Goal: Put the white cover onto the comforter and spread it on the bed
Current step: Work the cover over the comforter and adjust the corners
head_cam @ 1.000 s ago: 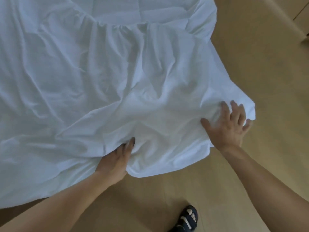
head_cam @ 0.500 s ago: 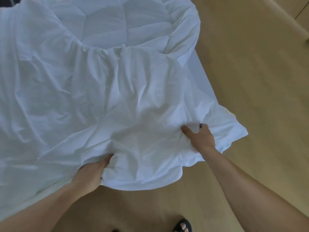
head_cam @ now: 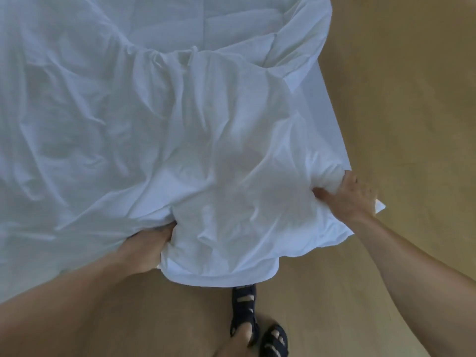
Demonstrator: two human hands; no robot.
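White cotton everywhere, and the job looks roughly half done! The white cotton cover (head_cam: 159,130) lies rumpled over the near end of the bed (head_cam: 325,119). Its gathered mouth runs in a puckered line across the far part of the view. Beyond that line the quilted white comforter (head_cam: 231,19) shows bare, so by my reading the sleeve has not yet reached the far end.

At the bed's near edge the left hand (head_cam: 146,249) has its fingers curled into the fabric, gripping a fold of the hem. At the near right corner the right hand (head_cam: 347,195) clutches a padded lump of cloth, thumb dug in beneath it. That could well be the comforter's corner held through the cover, though I cannot tell for sure.

What is left, as I judge it: draw the mouth over the exposed quilting, seat the far corners, close the opening, then shake and smooth out all these creases.

Around the bed runs a tan wooden floor (head_cam: 401,99), matte and evenly lit. A pair of black strappy sandals (head_cam: 244,309) stands on it just below the near edge, under the overhanging hem
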